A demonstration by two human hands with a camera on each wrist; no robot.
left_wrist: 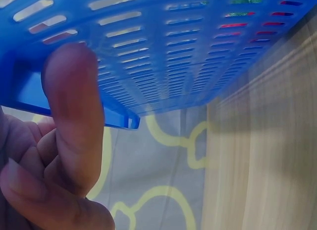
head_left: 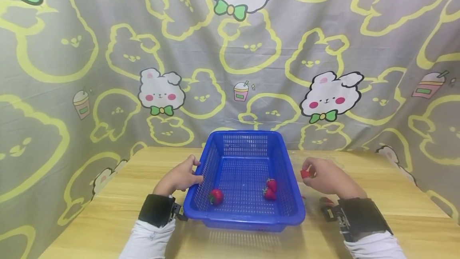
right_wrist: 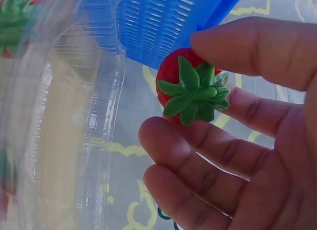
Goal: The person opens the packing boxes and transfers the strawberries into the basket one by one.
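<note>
A blue plastic basket [head_left: 244, 218] with slotted walls stands on the table. Inside it lie a red fruit with a green cap [head_left: 216, 197] at the left and two strawberries [head_left: 270, 193] at the right. My left hand [head_left: 181, 177] holds the basket's left rim; in the left wrist view a finger [left_wrist: 74, 116] is against the slotted wall. To the right of the basket, my right hand [head_left: 328, 177] pinches a strawberry [right_wrist: 190, 86] between thumb and fingers, its green leaves facing the wrist camera. Below that hand sits a clear plastic container [right_wrist: 111, 91] with strawberries [head_left: 326, 200] in it.
The wooden table [head_left: 118, 215] extends to both sides of the basket. Behind and beside it hangs a grey curtain [head_left: 248, 111] with yellow outlines and rabbit faces. The clear container is see-through and its edges are hard to make out in the head view.
</note>
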